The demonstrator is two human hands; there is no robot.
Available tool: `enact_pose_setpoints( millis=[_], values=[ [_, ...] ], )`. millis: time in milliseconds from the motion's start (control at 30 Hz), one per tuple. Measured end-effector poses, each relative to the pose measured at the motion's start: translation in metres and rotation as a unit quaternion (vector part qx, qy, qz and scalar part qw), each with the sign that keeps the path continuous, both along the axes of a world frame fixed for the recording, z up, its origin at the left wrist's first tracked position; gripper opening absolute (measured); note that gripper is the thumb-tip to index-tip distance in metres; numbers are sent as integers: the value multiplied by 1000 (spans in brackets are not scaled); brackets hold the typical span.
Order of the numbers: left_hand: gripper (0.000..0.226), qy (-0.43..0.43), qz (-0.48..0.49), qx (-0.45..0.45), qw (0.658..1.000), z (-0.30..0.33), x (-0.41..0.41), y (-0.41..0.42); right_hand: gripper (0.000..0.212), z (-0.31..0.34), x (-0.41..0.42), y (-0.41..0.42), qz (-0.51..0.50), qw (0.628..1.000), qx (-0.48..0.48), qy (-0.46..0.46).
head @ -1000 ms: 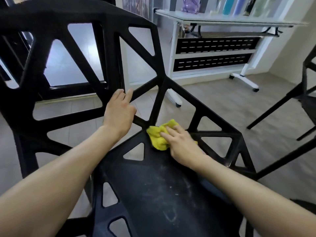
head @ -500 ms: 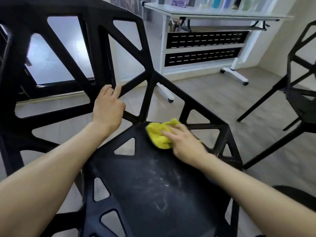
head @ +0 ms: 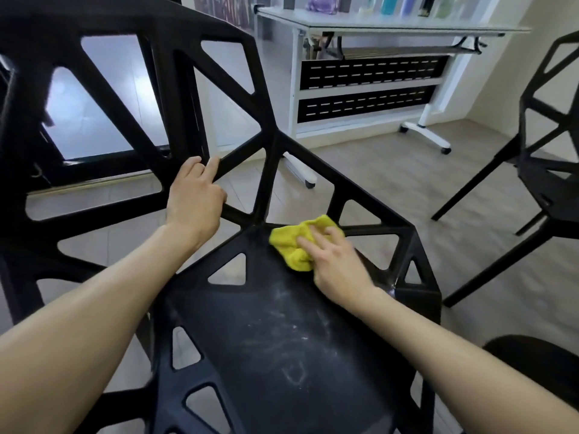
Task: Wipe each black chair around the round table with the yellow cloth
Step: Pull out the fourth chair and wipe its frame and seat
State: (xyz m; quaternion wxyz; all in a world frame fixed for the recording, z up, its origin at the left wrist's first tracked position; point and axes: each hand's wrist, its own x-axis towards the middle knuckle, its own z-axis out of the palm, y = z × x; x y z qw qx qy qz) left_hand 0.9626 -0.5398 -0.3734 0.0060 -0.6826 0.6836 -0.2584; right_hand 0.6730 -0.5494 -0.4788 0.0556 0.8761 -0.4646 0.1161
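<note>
Nearest the camera lies the seat of the black chair (head: 282,355), its dark surface streaked with pale dust smears and scratches toward the middle. Two bare forearms reach across it. The right hand (head: 340,264) lies with fingers straight and spread, pressing the yellow cloth (head: 289,242) flat against the far edge of the seat, where the seat meets the open lattice of struts. The cloth is bunched, half of it hidden under the fingers. The left hand (head: 195,195) curls round a slanted bar of the chair's back, fingertips over the top of the bar, gripping it.

Against the picture from half a second ago, the cloth and right hand sit slightly further right along the seat's far edge, while the left hand keeps the same grip on the same bar. The whole view has tipped a little, so the room beyond sits differently in frame.

Counted: one cloth, two hands, and two black chairs, the second chair (head: 545,158) standing well apart at the right on the wood floor (head: 391,183). Behind, a white table (head: 391,25) on castors stands against the wall, with two black perforated panels beneath its top and several blurred bottles along it.
</note>
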Motion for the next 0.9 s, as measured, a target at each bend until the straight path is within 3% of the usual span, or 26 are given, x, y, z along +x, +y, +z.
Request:
enact_pose_setpoints(
  millis=[100,233,333,400,500,600,767,900],
  values=[
    [24,-11,-15,10,1000,6,2,5,57,8,32,-11,13,1000,4,7],
    [52,-10,-51,96,994,26,17,19,52,9,-17,-1,47,997,45,52],
    [62,-38,-32,102,993,45,28,57,60,6,-2,-10,10,996,74,53],
    [59,-52,11,43,998,49,40,88,57,15,53,-16,5,995,102,-9],
    [57,-30,112,-12,993,41,60,123,46,27,137,27,150,978,144,-18],
    [22,-46,123,-28,991,38,72,124,52,27,134,38,275,952,134,0],
    [8,-8,108,-43,993,35,83,104,63,23,84,-50,53,994,99,-1],
    [10,3,93,-52,994,36,89,85,60,-2,162,12,189,969,158,-25]
  ],
)
